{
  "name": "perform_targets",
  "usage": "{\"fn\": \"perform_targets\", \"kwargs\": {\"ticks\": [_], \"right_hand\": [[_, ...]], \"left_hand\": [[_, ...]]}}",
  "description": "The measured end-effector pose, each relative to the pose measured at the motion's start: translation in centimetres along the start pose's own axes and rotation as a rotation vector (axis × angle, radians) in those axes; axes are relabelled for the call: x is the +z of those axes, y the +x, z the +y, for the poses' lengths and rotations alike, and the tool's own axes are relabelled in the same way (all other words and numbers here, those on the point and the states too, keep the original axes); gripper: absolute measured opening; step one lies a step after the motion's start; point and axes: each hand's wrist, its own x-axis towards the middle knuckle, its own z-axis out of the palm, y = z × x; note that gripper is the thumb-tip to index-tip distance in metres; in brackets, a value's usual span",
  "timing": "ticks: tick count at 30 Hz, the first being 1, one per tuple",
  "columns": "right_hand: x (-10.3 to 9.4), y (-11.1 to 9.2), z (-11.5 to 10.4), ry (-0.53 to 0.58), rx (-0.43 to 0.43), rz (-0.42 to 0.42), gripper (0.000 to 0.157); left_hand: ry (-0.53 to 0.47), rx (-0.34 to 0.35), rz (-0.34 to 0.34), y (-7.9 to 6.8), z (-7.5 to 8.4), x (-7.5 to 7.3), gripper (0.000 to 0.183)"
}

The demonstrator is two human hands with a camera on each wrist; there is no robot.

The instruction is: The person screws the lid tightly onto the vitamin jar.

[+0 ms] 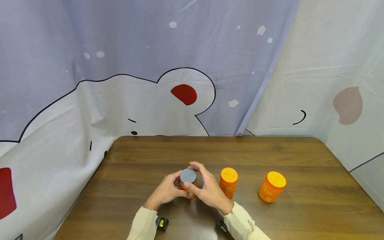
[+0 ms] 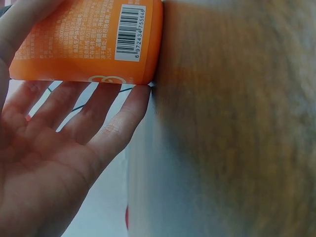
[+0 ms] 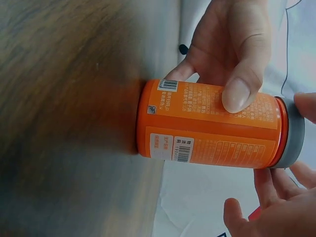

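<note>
An orange jar with a grey lid stands upright on the wooden table between my hands. My left hand holds the jar body low down, its thumb pressed on the printed label. In the left wrist view, the fingers reach along the jar's other side near its base. My right hand grips the grey lid from the right, thumb on one side and fingers on the other. Barcodes and small white print cover the orange label.
To the right stand two more orange jars, a nearer one with a yellow-orange lid and a farther one with a yellow lid. The brown wooden table ends at a printed curtain behind and at both sides.
</note>
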Motion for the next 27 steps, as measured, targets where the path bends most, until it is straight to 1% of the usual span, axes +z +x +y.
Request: {"fn": "perform_targets", "kwargs": {"ticks": [5,6,7,11,14,16,21,24,27], "right_hand": [[0.8,0.1,2.8,-0.075,-0.022,0.038,0.058],[1.0,0.1,3.4,-0.094,-0.03,0.047,0.059],[1.1,0.2,3.9,-0.11,-0.031,0.052,0.061],[1.2,0.1,4.0,-0.141,-0.019,0.06,0.068],[1.1,0.0,3.9,-0.148,-0.012,0.05,0.069],[1.0,0.0,3.8,-0.142,-0.028,0.034,0.067],[0.8,0.0,3.9,-0.074,-0.081,-0.006,0.059],[0.7,0.0,3.8,-0.06,-0.099,-0.012,0.058],[0.5,0.0,2.9,-0.047,-0.12,0.003,0.056]], "left_hand": [[-0.025,-0.004,-0.009,0.0,-0.1,0.0,0.057],[-0.026,-0.003,-0.009,0.1,-0.5,0.0,0.057],[-0.035,-0.003,-0.012,0.1,-0.5,0.0,0.057],[-0.023,-0.009,-0.012,0.0,-0.5,0.0,0.059],[-0.008,-0.004,-0.017,0.0,-0.5,0.0,0.059],[0.001,-0.002,-0.018,0.0,-0.6,0.0,0.058],[0.017,0.002,-0.009,0.1,-0.7,0.1,0.056],[-0.004,-0.003,-0.009,0.1,-0.7,0.1,0.055],[-0.033,-0.009,-0.012,0.1,-0.6,0.1,0.055]]}}
